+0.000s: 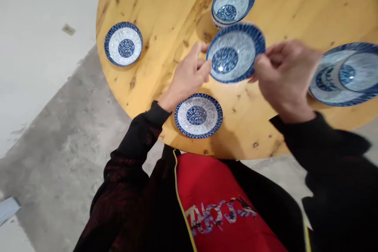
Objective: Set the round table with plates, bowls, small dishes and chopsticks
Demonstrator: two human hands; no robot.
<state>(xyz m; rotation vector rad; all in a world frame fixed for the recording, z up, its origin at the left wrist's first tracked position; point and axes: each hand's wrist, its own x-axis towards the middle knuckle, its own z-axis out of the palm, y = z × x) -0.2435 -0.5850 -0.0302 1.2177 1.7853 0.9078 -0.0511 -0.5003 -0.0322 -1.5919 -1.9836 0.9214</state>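
A blue-and-white patterned bowl (233,53) is held tilted above the wooden table, its inside facing me. My right hand (285,75) pinches its right rim, thumb in front and fingers behind. At the opposite rim is my left hand (191,69), its curled fingers and thumb against the edge; the exact contact is partly hidden. Directly behind the held bowl stand stacked bowls (233,2) of the same pattern. Below my left hand, near the table's front edge, lies a matching flat plate (208,126).
Another blue-and-white plate (113,43) lies by the left edge of the round wooden table (159,19). To the right, a bowl (362,69) rests on a larger plate (321,96). The table's curved front edge runs close to my body.
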